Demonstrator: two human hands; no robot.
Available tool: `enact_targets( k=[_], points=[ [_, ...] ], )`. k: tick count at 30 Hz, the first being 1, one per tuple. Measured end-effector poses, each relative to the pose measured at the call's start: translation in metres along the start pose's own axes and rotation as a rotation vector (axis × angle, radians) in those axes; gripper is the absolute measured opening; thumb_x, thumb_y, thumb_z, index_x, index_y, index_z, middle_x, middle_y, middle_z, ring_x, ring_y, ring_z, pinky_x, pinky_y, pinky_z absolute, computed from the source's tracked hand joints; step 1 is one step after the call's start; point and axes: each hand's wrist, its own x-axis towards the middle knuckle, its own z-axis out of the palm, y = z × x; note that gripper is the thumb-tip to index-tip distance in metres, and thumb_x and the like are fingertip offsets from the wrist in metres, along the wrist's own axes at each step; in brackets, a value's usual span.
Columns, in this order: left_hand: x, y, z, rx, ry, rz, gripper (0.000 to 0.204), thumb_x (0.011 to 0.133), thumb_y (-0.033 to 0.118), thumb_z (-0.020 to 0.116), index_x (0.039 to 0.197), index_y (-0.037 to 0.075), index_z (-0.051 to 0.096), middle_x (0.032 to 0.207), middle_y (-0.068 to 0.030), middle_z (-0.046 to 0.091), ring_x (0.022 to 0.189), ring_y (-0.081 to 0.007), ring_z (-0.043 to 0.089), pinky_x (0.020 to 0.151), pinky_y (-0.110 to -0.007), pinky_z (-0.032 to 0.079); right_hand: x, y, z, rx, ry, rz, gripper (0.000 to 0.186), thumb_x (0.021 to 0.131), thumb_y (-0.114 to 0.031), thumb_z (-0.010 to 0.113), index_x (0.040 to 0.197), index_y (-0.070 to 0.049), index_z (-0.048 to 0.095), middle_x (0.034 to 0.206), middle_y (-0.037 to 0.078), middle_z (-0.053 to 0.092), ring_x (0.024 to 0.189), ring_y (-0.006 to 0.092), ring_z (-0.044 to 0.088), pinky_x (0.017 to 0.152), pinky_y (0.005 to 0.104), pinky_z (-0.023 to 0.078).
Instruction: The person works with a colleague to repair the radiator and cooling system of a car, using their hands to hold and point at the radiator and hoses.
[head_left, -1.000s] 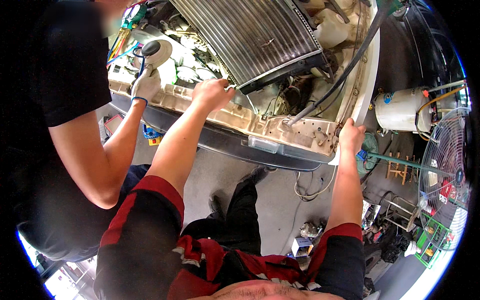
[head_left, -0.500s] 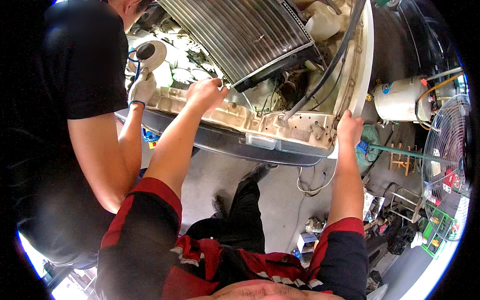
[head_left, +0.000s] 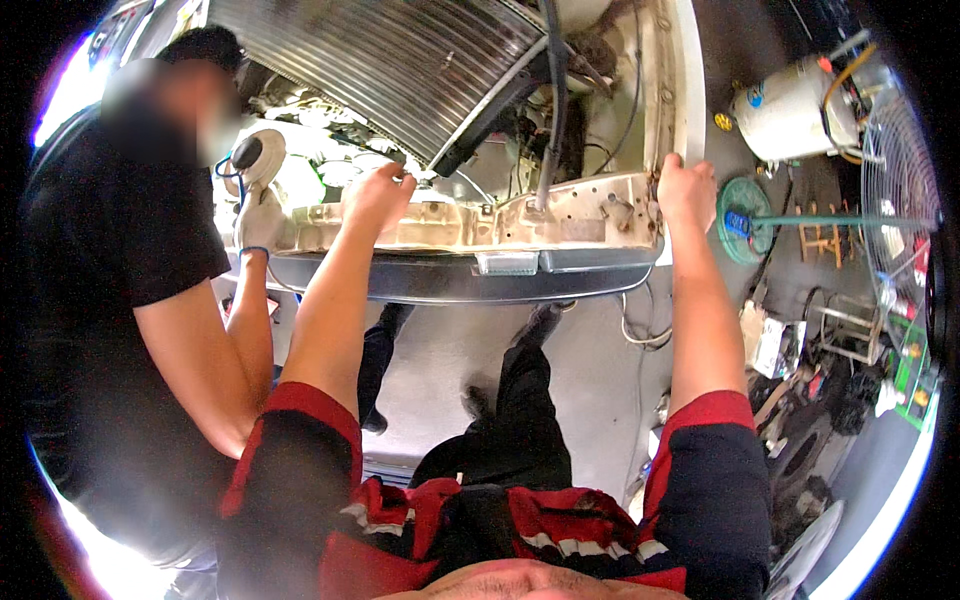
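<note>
I stand at the open front of a car, looking down at its beige front crossmember and the chrome bumper below it. My left hand rests closed on the crossmember's top edge, near the ribbed radiator; whether it holds anything I cannot tell. My right hand grips the panel's right end beside the white body edge. A black hose hangs between my hands. At left, a co-worker in a black shirt has a gloved hand on the crossmember's left end.
A white cylindrical tank and a green stand sit on the floor to the right, with a large fan and cluttered parts beyond. Loose cable hangs under the bumper. My feet are on grey concrete.
The view has swung so the car front sits more level and centred. My right hand has shifted up along the panel's right end. The co-worker has leaned in closer.
</note>
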Motion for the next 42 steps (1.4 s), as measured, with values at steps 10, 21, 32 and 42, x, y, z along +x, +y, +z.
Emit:
enact_targets(
  k=[10,21,32,42],
  points=[
    [0.007,-0.003,0.010,-0.021,-0.011,-0.016,0.044,0.086,0.044,0.048,0.118,0.018,0.064,0.108,-0.0105,0.068,0.103,-0.0327,0.063,0.091,-0.042,0.047,-0.003,-0.002,-0.009,0.046,-0.076,0.108,0.062,0.086,-0.046,0.044,0.122,0.004,0.049,0.125,0.026,0.054,0.115,0.0390,0.056,0.097,0.0461,0.045],
    [0.005,0.002,0.008,-0.067,-0.006,0.004,0.041,0.087,0.042,0.047,0.113,0.016,0.065,0.108,-0.0121,0.068,0.100,-0.0334,0.063,0.086,-0.043,0.048,-0.001,0.003,-0.007,0.038,-0.104,0.093,0.061,0.088,-0.044,0.041,0.123,0.005,0.048,0.125,0.024,0.054,0.113,0.0382,0.057,0.094,0.0451,0.048],
    [0.011,-0.002,0.013,-0.046,0.023,0.052,0.040,0.087,0.040,0.048,0.110,0.013,0.066,0.108,-0.0132,0.068,0.100,-0.0340,0.063,0.087,-0.042,0.048,-0.002,0.006,-0.008,0.068,-0.079,0.086,0.059,0.086,-0.046,0.047,0.118,0.003,0.050,0.120,0.023,0.057,0.110,0.0374,0.059,0.092,0.0446,0.050],
    [0.005,-0.001,0.011,-0.065,0.051,0.045,0.039,0.087,0.041,0.051,0.108,0.012,0.067,0.102,-0.0149,0.068,0.095,-0.0343,0.064,0.084,-0.042,0.048,-0.006,0.003,-0.008,0.052,-0.073,0.089,0.060,0.086,-0.047,0.047,0.119,0.003,0.049,0.121,0.023,0.056,0.110,0.0365,0.059,0.092,0.0446,0.050]
  ],
)
